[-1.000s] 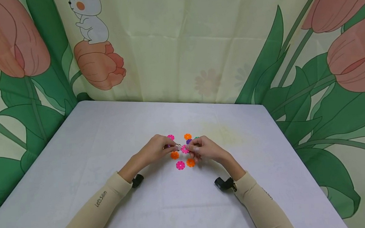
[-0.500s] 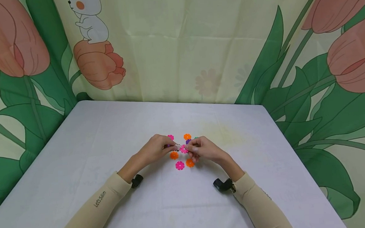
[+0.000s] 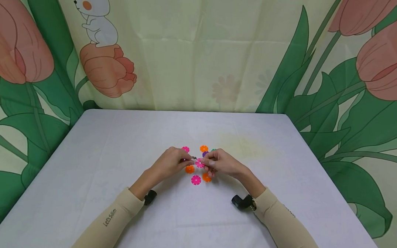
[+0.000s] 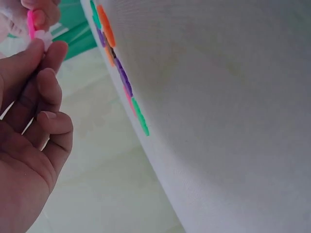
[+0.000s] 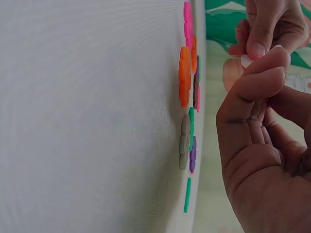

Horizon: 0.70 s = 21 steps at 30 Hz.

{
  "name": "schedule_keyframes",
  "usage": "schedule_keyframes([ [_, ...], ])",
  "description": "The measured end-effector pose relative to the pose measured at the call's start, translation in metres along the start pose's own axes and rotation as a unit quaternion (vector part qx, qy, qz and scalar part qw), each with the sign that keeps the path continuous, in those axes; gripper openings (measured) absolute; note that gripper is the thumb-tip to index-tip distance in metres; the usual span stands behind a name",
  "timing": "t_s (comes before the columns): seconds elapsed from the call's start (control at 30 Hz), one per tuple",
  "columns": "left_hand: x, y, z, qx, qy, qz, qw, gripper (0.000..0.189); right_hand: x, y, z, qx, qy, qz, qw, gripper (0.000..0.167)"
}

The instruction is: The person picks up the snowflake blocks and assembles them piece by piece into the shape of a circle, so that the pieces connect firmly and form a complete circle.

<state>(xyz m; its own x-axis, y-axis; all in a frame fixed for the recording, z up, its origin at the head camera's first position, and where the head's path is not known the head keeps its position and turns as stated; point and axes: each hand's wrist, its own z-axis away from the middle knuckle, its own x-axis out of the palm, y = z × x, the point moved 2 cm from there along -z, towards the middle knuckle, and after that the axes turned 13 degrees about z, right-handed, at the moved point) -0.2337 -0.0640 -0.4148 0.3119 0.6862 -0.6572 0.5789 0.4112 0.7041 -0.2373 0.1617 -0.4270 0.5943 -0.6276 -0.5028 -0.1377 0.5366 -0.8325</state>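
In the head view, my left hand [image 3: 169, 162] and right hand [image 3: 225, 162] meet over a small cluster of flower-shaped interlocking discs. The right thumb and fingers pinch a pink disc [image 3: 199, 164], its notched face toward the head camera. My left thumb and index finger pinch a whitish disc [image 4: 44, 40], which stands crosswise against the pink disc [image 4: 31, 24] in the left wrist view. Fingers hide much of both. From the right wrist, only a bit of the white disc [image 5: 246, 60] shows beyond my fingertips.
Below the hands on the white-covered table [image 3: 202, 220] lie a pink disc [image 3: 195, 180] and orange discs [image 3: 189, 169]. Purple [image 3: 205, 154], green [image 5: 187, 195] and grey [image 5: 184, 142] ones lie among them. A tulip-printed curtain [image 3: 189, 65] hangs behind the table.
Both hands stay almost in place, still pinching their discs. The pink disc has shifted very slightly left and down between the fingertips.
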Motion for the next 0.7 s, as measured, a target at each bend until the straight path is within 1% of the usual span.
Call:
schedule_keyframes([
  [0.23,-0.0002,0.0006,0.0,-0.013,0.0,0.006,0.9999,0.016,0.0014,0.0016,-0.0009,-0.006,-0.003,0.004,1.0,0.029],
  [0.5,-0.0008,-0.0017,-0.0003,-0.027,-0.006,0.022,0.9994,0.017,0.0032,0.0032,-0.0007,-0.039,-0.045,0.057,0.9966,0.028],
  [0.6,-0.0006,-0.0022,-0.0001,-0.044,-0.008,0.028,0.9986,0.024,0.002,0.0022,-0.0002,-0.045,-0.048,0.075,0.995,0.029],
  [0.7,0.0,-0.0036,0.0006,-0.07,-0.009,0.032,0.997,0.026,0.0001,0.0004,0.0006,-0.046,-0.038,0.08,0.995,0.029],
])
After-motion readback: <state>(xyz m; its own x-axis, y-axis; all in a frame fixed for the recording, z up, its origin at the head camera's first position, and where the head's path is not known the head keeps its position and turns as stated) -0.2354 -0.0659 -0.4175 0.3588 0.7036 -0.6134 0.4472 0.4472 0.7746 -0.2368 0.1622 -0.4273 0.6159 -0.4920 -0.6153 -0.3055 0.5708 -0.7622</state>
